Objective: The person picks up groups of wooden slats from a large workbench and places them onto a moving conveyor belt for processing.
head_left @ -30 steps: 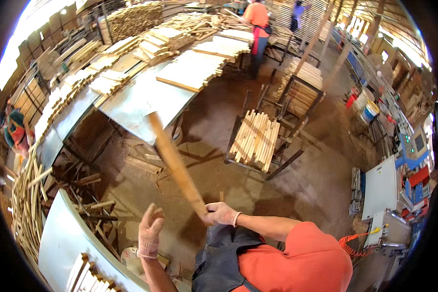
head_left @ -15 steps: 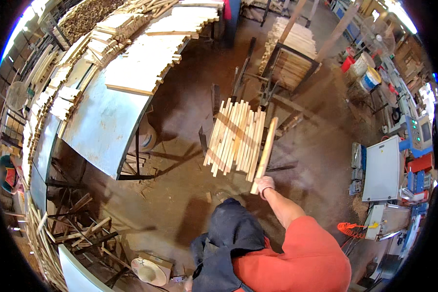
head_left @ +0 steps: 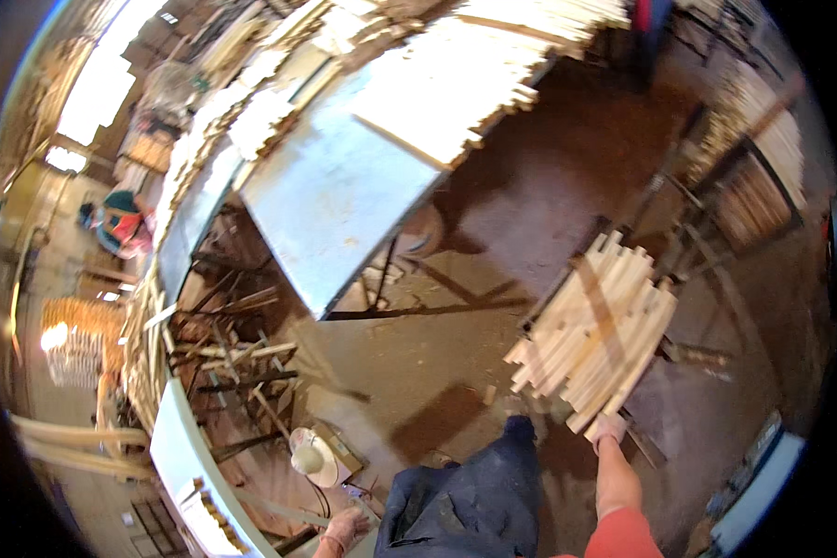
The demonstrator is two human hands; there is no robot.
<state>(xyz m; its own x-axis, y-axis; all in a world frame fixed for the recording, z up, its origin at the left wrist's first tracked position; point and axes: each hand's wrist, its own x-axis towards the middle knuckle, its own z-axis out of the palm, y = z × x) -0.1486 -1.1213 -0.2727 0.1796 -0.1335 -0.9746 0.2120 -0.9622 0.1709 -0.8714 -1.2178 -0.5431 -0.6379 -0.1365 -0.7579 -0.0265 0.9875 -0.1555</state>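
Over brown floor (head_left: 442, 358), your right hand (head_left: 610, 427) pinches a stiff-looking, pale wooden strip (head_left: 634, 373) at one end; left hand (head_left: 346, 526), grip unclear.

no legible lettering, no readable labels, no readable numbers, no readable signs
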